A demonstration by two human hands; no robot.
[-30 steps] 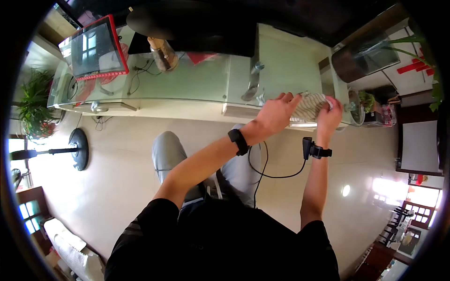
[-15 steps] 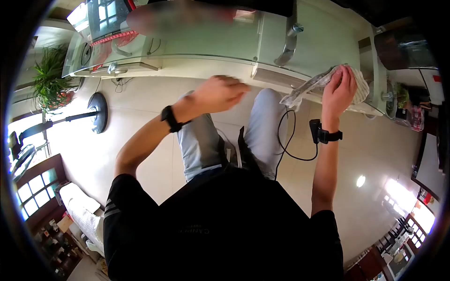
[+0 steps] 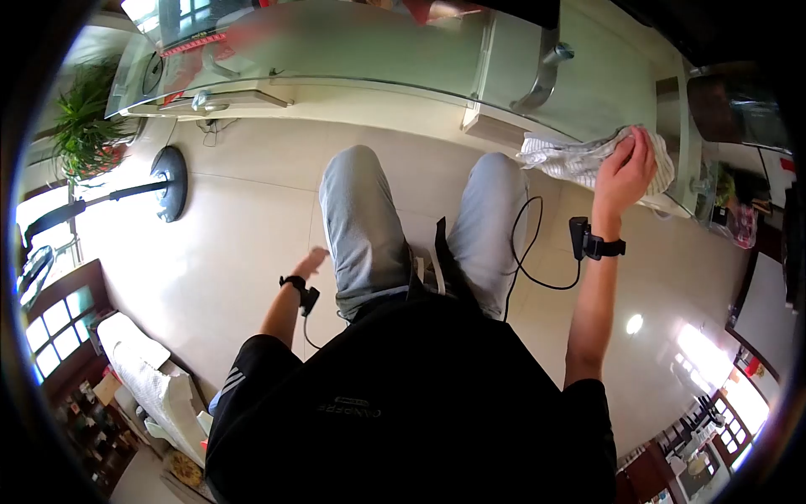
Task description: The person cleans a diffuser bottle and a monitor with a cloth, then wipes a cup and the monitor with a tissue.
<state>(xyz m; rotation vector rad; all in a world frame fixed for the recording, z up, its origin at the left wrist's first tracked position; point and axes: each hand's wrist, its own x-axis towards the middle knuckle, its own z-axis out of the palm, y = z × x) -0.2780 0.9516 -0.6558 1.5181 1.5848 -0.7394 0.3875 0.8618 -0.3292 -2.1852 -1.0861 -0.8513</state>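
Observation:
My right hand (image 3: 625, 175) presses and grips a pale striped cloth (image 3: 564, 160) at the front right edge of the glass-topped cabinet (image 3: 378, 50). The cloth lies bunched, with one end stretching left over the edge and the other under my fingers. Low on the left, beside my knee, hangs my left hand (image 3: 312, 262), holding nothing, its fingers stretched out and slightly blurred. Both wrists wear a black band, each with a small device and cable.
A potted plant (image 3: 88, 126) and a black round stand base (image 3: 171, 185) are on the left. A curved metal support (image 3: 544, 80) rises under the glass. A dark cylinder (image 3: 730, 105) stands at the upper right. A pale sofa (image 3: 147, 361) is at the lower left.
My left hand has let go of the cloth and moved down and left to beside my knee. My right hand has stayed on the cloth, which now lies stretched leftward. The view has shifted.

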